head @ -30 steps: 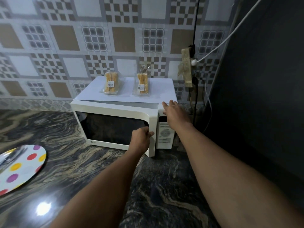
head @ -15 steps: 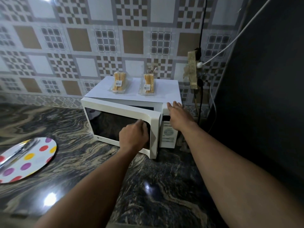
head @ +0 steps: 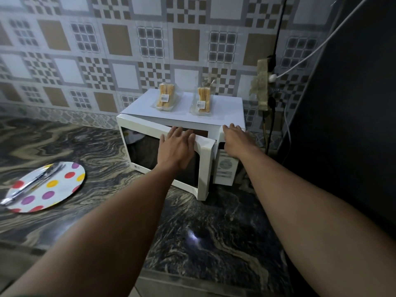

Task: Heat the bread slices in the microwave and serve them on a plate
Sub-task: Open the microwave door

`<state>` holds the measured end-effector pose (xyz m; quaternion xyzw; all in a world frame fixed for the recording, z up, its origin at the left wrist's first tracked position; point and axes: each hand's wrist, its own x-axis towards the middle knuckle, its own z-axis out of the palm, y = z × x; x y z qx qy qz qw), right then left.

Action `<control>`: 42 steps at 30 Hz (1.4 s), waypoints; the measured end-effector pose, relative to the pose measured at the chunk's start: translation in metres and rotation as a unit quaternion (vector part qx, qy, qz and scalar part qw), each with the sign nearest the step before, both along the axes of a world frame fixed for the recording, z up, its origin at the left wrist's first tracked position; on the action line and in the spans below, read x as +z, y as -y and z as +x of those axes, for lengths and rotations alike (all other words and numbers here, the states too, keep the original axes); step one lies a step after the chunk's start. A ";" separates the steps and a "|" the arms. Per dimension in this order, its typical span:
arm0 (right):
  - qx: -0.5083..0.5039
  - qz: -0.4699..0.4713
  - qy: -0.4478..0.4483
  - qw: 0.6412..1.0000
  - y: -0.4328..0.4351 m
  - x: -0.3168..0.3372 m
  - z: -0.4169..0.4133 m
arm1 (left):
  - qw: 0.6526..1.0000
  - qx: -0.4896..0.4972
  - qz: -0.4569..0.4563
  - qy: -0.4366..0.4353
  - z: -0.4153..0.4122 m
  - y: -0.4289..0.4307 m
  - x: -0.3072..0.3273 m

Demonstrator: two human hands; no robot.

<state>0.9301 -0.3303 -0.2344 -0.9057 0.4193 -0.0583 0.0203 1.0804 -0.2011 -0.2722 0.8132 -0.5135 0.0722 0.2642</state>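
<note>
Head view, with the microwave (head: 180,125) as reference. Compared with a second ago, its door (head: 165,155) has swung further out from the cabinet and a gap now shows along its top edge; my left hand (head: 175,148) has shifted from the door's free edge to its upper face, fingers spread flat across it and clamped on nothing. My right hand (head: 234,140) remains on the microwave's front right corner above the control panel (head: 225,168), flat and open, bracing the cabinet. Judgement: the cavity is becoming accessible, so loading can follow once the door is fully clear. The two bread packets (head: 165,98) stand upright on the microwave's top, toward its rear, still wrapped, beyond both hands and touched by neither. The spotted plate (head: 57,189) lies on the counter (head: 214,232) well to the left of the microwave, carrying cutlery (head: 32,185), apart from my left forearm.
</note>
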 end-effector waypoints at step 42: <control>-0.012 0.001 -0.037 0.999 -0.042 -0.013 0.137 | 0.953 0.156 0.257 0.023 0.142 -0.121 0.027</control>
